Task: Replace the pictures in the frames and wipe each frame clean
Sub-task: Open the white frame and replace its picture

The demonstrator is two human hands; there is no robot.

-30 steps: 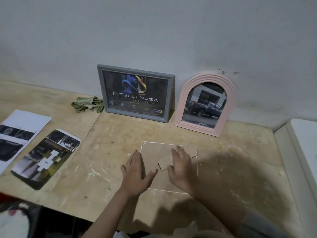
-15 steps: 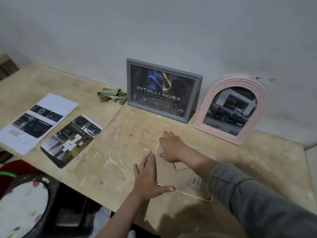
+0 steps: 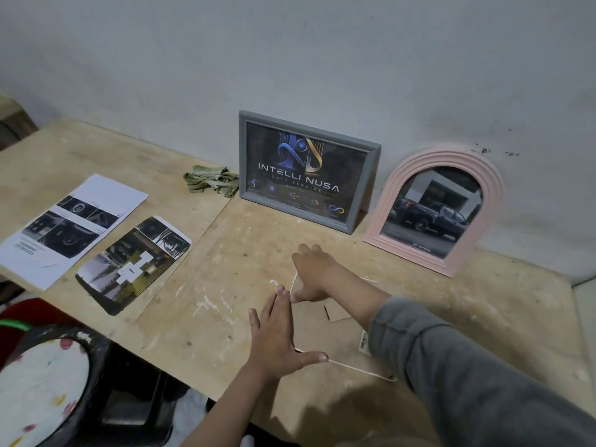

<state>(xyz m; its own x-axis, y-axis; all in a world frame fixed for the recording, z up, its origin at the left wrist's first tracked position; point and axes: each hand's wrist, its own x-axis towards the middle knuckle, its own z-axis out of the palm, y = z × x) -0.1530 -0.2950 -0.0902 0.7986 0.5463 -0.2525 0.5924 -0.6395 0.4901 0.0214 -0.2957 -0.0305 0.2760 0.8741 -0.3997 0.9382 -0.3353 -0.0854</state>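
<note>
Nearest, at the left below the table edge, sits a dark round container with a white, speckled top. On the wooden table a thin white-edged frame lies face down, its brown backing up. The left hand lies flat along the frame's left edge, fingers straight and together, thumb spread along the near edge. The right hand, reaching in from the right in a grey sleeve, rests on the frame's far left corner with fingers bent over the edge and the thumb against the backing; whether it truly grips the frame, I cannot tell.

To the left, well apart from the frame, two printed pictures lie flat: a dark arch-shaped print and, further left, a white sheet with photos. Farther back a crumpled green cloth lies just beside a grey frame reading "INTELLI NUSA", leaning against the wall. To its right a pink arched frame holding a truck picture leans there too.
</note>
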